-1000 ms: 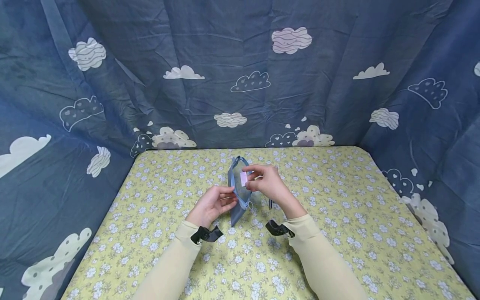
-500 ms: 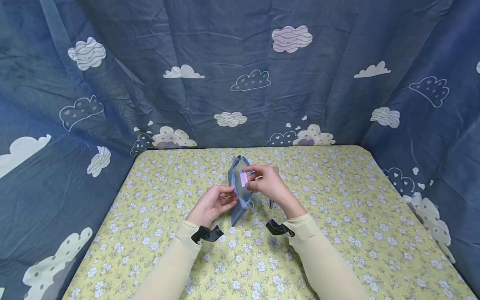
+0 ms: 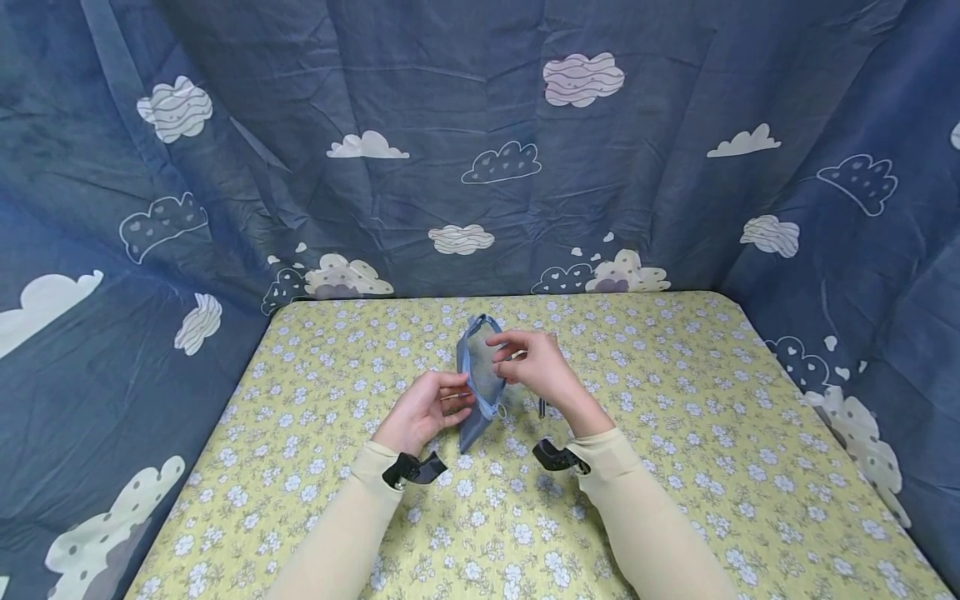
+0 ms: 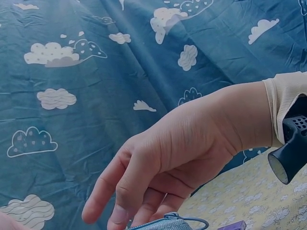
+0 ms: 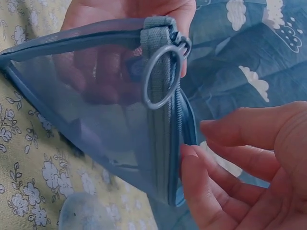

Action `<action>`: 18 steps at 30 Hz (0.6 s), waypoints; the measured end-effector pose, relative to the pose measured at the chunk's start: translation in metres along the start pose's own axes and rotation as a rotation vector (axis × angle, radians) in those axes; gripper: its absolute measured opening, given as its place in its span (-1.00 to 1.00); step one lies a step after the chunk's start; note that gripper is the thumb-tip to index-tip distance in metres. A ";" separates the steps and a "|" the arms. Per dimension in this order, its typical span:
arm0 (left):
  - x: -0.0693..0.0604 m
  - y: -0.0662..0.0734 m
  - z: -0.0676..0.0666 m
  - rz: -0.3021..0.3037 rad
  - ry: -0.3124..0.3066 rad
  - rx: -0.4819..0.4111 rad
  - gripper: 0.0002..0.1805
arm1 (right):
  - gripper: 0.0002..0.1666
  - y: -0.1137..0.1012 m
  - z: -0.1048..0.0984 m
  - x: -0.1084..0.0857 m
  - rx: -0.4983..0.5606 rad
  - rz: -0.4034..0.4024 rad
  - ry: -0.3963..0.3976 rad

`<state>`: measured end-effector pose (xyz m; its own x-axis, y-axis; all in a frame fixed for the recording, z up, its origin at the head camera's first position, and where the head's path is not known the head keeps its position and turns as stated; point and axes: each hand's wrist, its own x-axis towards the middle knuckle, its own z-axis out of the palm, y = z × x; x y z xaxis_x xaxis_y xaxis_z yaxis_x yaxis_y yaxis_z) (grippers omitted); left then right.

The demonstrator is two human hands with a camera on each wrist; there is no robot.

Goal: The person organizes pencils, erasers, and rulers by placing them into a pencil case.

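A blue mesh zipper pouch (image 3: pixel 478 375) with a ring pull (image 5: pixel 163 76) stands tilted over the table, its mouth parted toward the right. My left hand (image 3: pixel 427 408) grips its left side, thumb at the zipper rim and fingers behind the mesh. At the mouth is my right hand (image 3: pixel 536 362), thumb and fingers loosely bent and apart, with nothing seen between them. Its fingertips (image 5: pixel 189 158) lie at the zipper edge; contact is hard to tell. Through the mesh, a faint purplish shape (image 5: pixel 86 132) shows low in the pouch.
A thin dark object (image 3: pixel 542 407) lies under my right wrist. A rounded translucent item (image 5: pixel 86 213) rests on the flowered cloth (image 3: pixel 675 500), and a purple object (image 4: pixel 233 225) shows at the left wrist view's bottom. Blue cloud-print curtains (image 3: pixel 420 208) surround the table.
The small pale pink-and-white block that my right fingers held at the pouch's mouth is gone from between them. Both hands have hardly moved; the pouch has tipped slightly.
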<state>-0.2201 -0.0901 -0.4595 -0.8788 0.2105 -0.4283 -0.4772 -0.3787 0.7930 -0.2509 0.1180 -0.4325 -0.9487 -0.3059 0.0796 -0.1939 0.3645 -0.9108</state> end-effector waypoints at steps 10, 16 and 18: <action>0.000 0.001 0.001 -0.021 0.004 0.018 -0.90 | -0.57 -0.003 -0.010 -0.004 0.000 -0.003 0.011; 0.000 0.000 0.000 -0.014 0.002 0.020 -0.88 | -0.59 -0.007 -0.017 -0.003 0.014 0.012 0.008; 0.000 0.001 0.000 -0.017 0.003 0.014 -0.87 | -0.59 -0.010 -0.020 -0.003 0.001 0.009 0.012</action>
<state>-0.2207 -0.0907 -0.4584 -0.8707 0.2135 -0.4430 -0.4917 -0.3626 0.7917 -0.2511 0.1327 -0.4155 -0.9534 -0.2918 0.0764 -0.1853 0.3666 -0.9117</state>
